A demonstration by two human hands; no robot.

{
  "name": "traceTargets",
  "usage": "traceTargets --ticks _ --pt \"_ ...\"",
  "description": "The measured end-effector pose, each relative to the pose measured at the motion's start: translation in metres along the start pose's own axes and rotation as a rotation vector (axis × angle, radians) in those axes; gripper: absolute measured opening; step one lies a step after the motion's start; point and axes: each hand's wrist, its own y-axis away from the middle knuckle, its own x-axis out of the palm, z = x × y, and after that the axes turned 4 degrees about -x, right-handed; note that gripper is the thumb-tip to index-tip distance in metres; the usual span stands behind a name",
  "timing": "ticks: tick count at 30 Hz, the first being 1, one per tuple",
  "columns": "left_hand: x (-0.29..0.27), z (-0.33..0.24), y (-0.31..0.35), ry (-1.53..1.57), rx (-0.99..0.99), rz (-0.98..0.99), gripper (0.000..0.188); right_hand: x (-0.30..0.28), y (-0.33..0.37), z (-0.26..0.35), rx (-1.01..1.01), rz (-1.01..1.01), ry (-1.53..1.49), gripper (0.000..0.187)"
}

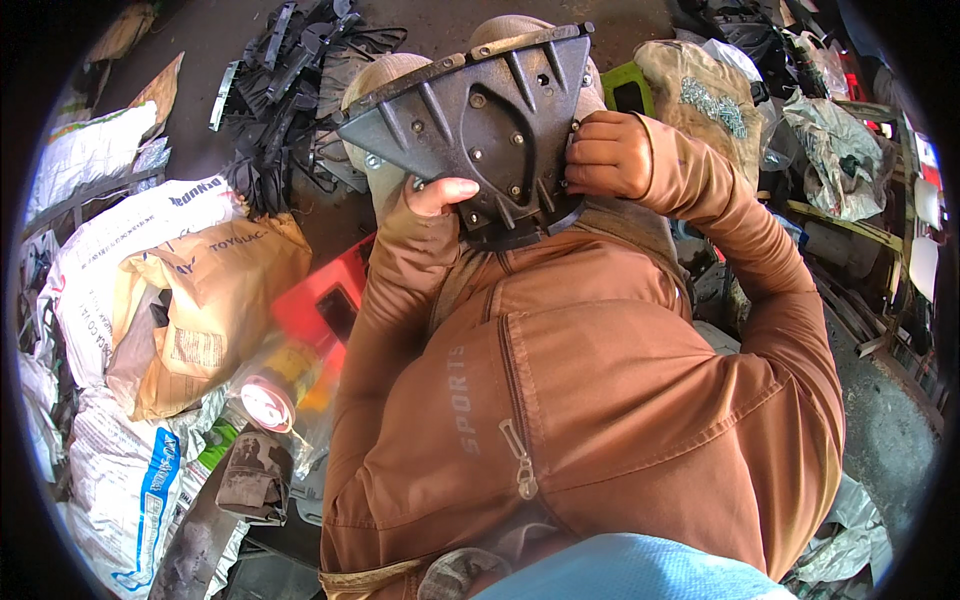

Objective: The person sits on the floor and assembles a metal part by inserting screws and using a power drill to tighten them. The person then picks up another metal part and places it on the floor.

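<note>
Between the left hand (435,200) and the right hand (610,153) sits a ribbed black plastic bracket (490,115), its lower-left edge clamped by the left thumb and hidden fingers. Right fingers curl together at its right edge; pinch cannot be confirmed. Current step appears to be edge work, calling next for steady left-hand support.

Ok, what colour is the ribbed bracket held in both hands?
The ribbed bracket is black, slightly brownish along its far rim; the head view shows it best.
</note>
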Motion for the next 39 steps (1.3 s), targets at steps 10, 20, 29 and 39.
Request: traceTargets --ticks 10,20,29,39 --pt "0.012 -0.005 0.003 0.045 0.065 -0.059 0.067 0.008 0.020 0.004 0.164 -0.125 -0.244 0.028" --pt "0.011 -0.003 0.003 0.053 0.049 -0.075 0.068 0.015 0.025 0.024 0.391 -0.262 -0.289 0.035" --pt "0.017 -0.008 0.004 0.000 0.062 -0.043 0.068 0.016 0.026 0.031 0.365 -0.248 -0.223 0.041" --pt "0.000 0.003 0.005 0.039 -0.017 -0.096 0.058 0.015 0.023 0.039 0.500 -0.211 -0.240 0.045"
